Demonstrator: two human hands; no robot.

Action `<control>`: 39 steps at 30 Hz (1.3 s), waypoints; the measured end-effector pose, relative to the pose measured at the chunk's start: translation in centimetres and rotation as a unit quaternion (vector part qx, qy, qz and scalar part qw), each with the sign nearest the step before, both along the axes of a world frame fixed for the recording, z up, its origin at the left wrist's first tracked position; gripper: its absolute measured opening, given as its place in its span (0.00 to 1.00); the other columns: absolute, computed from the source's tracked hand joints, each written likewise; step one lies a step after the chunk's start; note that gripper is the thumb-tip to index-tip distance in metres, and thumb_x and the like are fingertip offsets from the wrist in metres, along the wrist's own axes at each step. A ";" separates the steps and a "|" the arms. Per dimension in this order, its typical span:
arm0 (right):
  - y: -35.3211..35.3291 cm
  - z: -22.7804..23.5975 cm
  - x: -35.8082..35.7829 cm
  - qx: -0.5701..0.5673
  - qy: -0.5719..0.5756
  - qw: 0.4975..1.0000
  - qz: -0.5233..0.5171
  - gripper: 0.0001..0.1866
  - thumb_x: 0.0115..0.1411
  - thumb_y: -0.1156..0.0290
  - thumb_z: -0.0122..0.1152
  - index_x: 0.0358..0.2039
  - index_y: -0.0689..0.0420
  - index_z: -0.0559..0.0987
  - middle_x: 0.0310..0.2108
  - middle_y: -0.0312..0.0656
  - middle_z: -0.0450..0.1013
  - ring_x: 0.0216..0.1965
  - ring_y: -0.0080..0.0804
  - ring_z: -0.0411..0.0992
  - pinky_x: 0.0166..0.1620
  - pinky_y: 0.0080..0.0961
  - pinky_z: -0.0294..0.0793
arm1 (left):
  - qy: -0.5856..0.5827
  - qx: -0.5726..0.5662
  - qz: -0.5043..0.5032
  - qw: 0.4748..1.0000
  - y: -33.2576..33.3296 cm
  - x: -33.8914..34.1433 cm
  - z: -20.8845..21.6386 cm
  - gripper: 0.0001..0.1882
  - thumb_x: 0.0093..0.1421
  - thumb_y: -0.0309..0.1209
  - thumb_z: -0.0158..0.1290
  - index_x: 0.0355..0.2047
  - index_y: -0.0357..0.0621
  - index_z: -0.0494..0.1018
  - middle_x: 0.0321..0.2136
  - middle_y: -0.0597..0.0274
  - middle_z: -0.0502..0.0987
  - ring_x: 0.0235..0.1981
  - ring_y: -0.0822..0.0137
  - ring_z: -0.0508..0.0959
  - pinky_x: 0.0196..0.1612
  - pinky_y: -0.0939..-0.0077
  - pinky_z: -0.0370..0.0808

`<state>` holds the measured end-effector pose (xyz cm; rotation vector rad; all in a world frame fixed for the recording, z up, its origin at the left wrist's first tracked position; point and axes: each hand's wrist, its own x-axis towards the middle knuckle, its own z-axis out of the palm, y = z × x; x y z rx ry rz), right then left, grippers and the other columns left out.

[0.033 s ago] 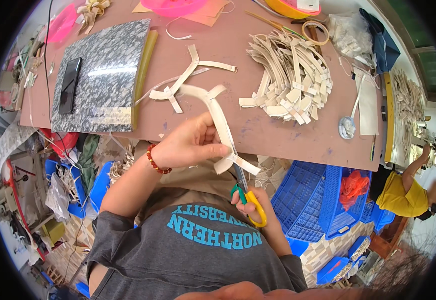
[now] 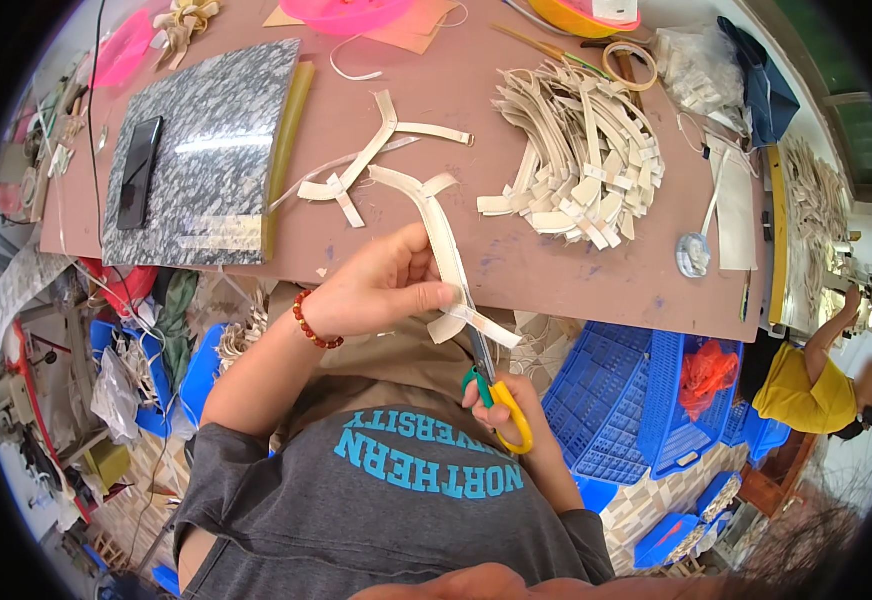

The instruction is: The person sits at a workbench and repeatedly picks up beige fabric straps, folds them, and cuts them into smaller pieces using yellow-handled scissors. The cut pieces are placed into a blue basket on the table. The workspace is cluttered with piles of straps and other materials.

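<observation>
My left hand (image 2: 376,285), a red bead bracelet on its wrist, pinches a cream fabric strap (image 2: 439,232) with short cross pieces at both ends. The strap stands out over the table's near edge. My right hand (image 2: 501,408) grips scissors (image 2: 512,420) with one yellow and one green handle. Their blades point up at the strap's lower cross piece and touch or overlap it; whether they cut into it I cannot tell. Beyond my left hand, a similar branched strap (image 2: 364,160) lies on the table. To the right sits a large pile of such straps (image 2: 581,160).
On the brown table (image 2: 396,235), a grey speckled slab (image 2: 211,130) at left carries a black phone (image 2: 140,172). A tape roll (image 2: 631,66) and a plastic bag (image 2: 701,70) lie far right. Blue crates (image 2: 601,400) stand below the right edge. A person in yellow (image 2: 806,390) is farther right.
The strap's far end has shifted slightly right in my left hand, and the left thumb has drawn back a little. The scissors and right hand stay nearly in place.
</observation>
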<state>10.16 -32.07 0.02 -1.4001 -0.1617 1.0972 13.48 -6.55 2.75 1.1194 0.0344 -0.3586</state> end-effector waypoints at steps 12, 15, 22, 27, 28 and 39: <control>1.9 -1.0 -0.2 0.069 -0.051 0.996 -0.018 0.42 0.46 0.27 0.48 0.34 0.62 0.70 0.20 0.26 0.59 0.21 0.12 0.58 0.25 0.13 0.56 | 0.018 0.001 0.026 1.000 -1.1 -0.9 -1.1 0.10 0.56 0.21 0.54 0.39 0.38 0.68 0.31 0.66 0.75 0.33 0.78 0.76 0.37 0.82 0.75; 2.0 -1.1 -0.2 0.067 -0.054 0.996 -0.021 0.43 0.45 0.26 0.47 0.34 0.62 0.70 0.20 0.25 0.59 0.21 0.12 0.57 0.25 0.13 0.56 | 0.023 0.005 0.025 0.999 -1.1 -0.8 -0.8 0.10 0.56 0.21 0.54 0.39 0.37 0.68 0.30 0.65 0.76 0.32 0.78 0.76 0.37 0.82 0.75; 1.9 -1.1 -0.2 0.068 -0.044 0.997 -0.017 0.42 0.45 0.28 0.50 0.34 0.62 0.70 0.20 0.25 0.59 0.22 0.12 0.58 0.25 0.13 0.56 | 0.025 0.009 0.029 0.999 -1.0 -0.8 -0.7 0.11 0.55 0.21 0.55 0.38 0.37 0.68 0.30 0.65 0.76 0.32 0.77 0.76 0.36 0.82 0.75; 1.6 -1.3 -0.5 0.050 -0.016 0.998 -0.034 0.36 0.48 0.35 0.57 0.32 0.62 0.72 0.20 0.27 0.62 0.23 0.14 0.60 0.27 0.14 0.59 | 0.023 0.003 0.027 0.999 -0.8 -0.8 -0.7 0.11 0.55 0.21 0.55 0.38 0.37 0.68 0.29 0.65 0.76 0.31 0.78 0.76 0.36 0.82 0.75; 1.5 -1.4 -0.6 0.044 -0.007 0.998 -0.037 0.34 0.49 0.37 0.59 0.31 0.63 0.72 0.20 0.28 0.63 0.23 0.14 0.60 0.27 0.14 0.60 | 0.021 0.004 0.026 0.999 -0.8 -0.8 -0.8 0.11 0.55 0.21 0.55 0.38 0.37 0.68 0.29 0.66 0.76 0.31 0.78 0.76 0.36 0.82 0.75; 2.2 -1.2 -1.0 0.014 -0.019 0.996 -0.088 0.31 0.48 0.41 0.63 0.30 0.62 0.72 0.18 0.28 0.64 0.18 0.12 0.61 0.21 0.11 0.59 | 0.021 -0.033 0.083 0.996 -1.1 -0.4 -1.2 0.13 0.55 0.20 0.55 0.41 0.36 0.69 0.32 0.65 0.75 0.33 0.76 0.76 0.38 0.81 0.74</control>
